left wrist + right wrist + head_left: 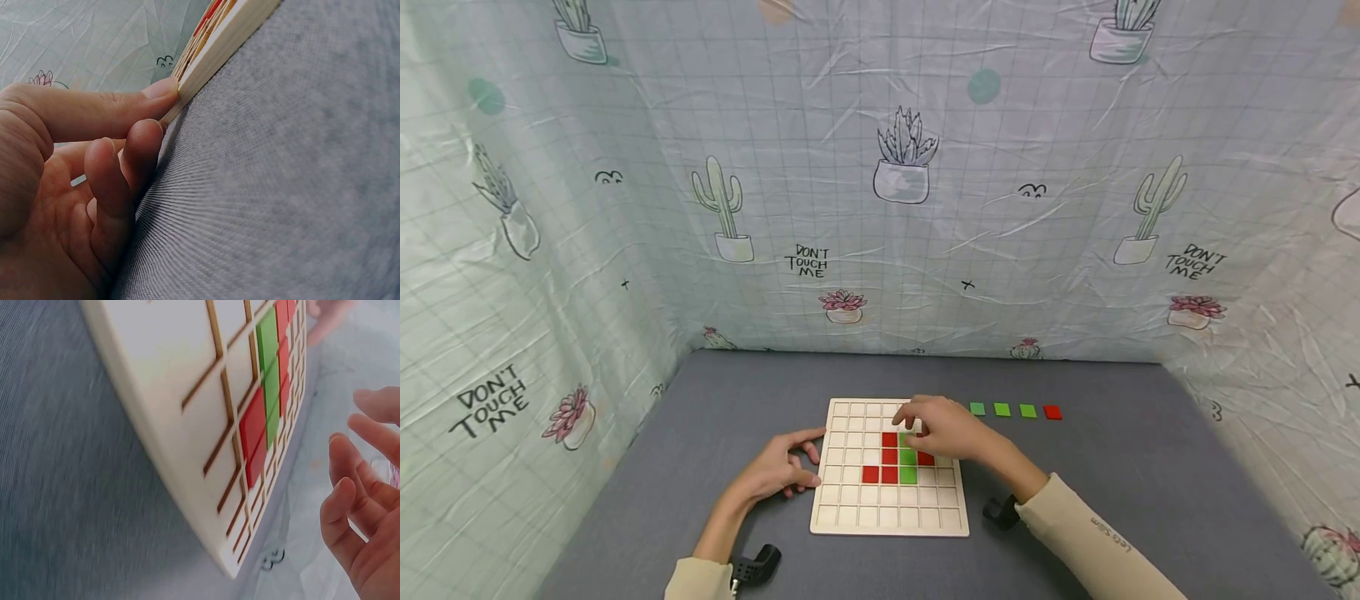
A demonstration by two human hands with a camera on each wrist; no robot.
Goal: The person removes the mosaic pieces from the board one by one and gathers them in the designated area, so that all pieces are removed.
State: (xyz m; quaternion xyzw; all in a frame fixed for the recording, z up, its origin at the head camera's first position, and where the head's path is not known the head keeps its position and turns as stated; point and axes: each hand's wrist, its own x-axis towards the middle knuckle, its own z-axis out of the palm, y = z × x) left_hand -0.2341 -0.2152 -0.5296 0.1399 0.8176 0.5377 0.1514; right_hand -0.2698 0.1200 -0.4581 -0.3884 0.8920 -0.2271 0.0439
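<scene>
A pale wooden grid board [887, 521] lies on the grey table, with several red tiles [890, 474] and green tiles [907, 475] set in its squares. My left hand [775, 468] rests at the board's left edge, thumb and index finger spread apart and touching it. The left wrist view has the thumb [150, 97] against the board's side [206, 72]. Over the upper right of the board hovers my right hand [951, 427], which hides some squares. Its fingers [340, 506] are apart and loosely bent in the right wrist view, with nothing seen between them.
Beyond the board's right side, green tiles [1002, 409] and a red tile [1053, 412] form a row on the grey tabletop [1112, 475]. Cloth with cactus drawings [902, 250] hangs behind and at both sides. Each wrist wears a black camera mount [757, 565].
</scene>
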